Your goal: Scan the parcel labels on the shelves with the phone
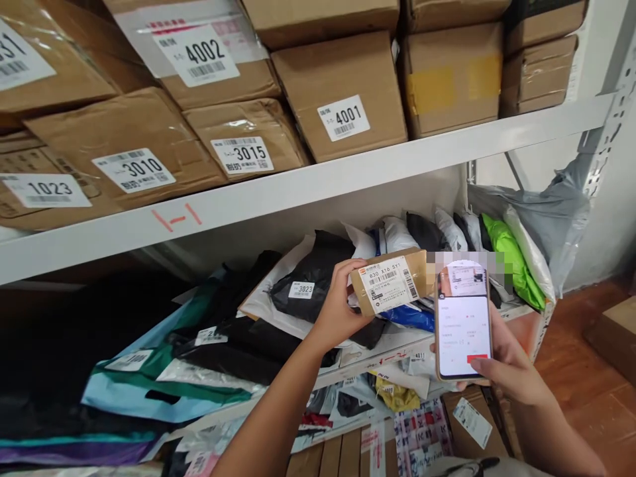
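Observation:
My left hand (342,298) grips a small cardboard box (421,265) by its left end, fingers wrapped around it. A white shipping label (389,285) with a barcode and the print "830 X16 SY1" faces me. In my right hand (511,358) is a smartphone (464,331), held upright just right of the box. Its lit screen has a camera picture at the top and a white form below. My right thumb rests on a red button near the bottom of the screen. Behind the box lie bagged parcels, one a black parcel (318,268) labelled 3023.
Above, a white shelf beam (318,173) supports several cardboard boxes, one a box (342,79) labelled 4001. A green parcel (514,258) stands at the lower shelf's right end. More parcels fill the level below. A cardboard box (616,331) sits on the wooden floor (571,358).

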A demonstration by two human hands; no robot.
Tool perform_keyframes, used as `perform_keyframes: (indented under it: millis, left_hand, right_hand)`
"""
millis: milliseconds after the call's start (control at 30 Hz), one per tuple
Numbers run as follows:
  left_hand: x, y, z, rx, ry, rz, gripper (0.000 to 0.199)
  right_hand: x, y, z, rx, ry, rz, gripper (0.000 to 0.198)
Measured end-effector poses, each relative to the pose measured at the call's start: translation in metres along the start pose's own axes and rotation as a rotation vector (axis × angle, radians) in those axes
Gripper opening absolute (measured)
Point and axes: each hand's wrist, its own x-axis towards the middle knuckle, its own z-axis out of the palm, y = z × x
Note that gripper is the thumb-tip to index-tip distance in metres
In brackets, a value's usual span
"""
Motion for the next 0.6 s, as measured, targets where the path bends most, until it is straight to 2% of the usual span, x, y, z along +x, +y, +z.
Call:
perform_keyframes:
  millis: [233,333,433,600]
  left_hand:
    - [0.037,0.03,0.059,-0.107,-0.059,-0.036,0.072]
    - [0.053,0.042,0.087,-0.139,-0.06,-0.025,0.072]
    - [0.067,0.053,0.112,-0.153,-0.048,-0.013,0.073]
    - [0.091,0.078,0.142,-0.152,-0.017,-0.003,0.074]
  right_hand:
    - [-0.039,-0.025,-0.084,-0.037,0.273,-0.133,0.093]
    - [-0.053,-0.038,-0.109,-0.042,0.401,-0.184,0.086]
    - [-0.064,-0.051,-0.132,-0.056,0.443,-0.196,0.083]
    - [-0.079,-0.069,-0.165,-0.066,0.535,-0.191,0.095]
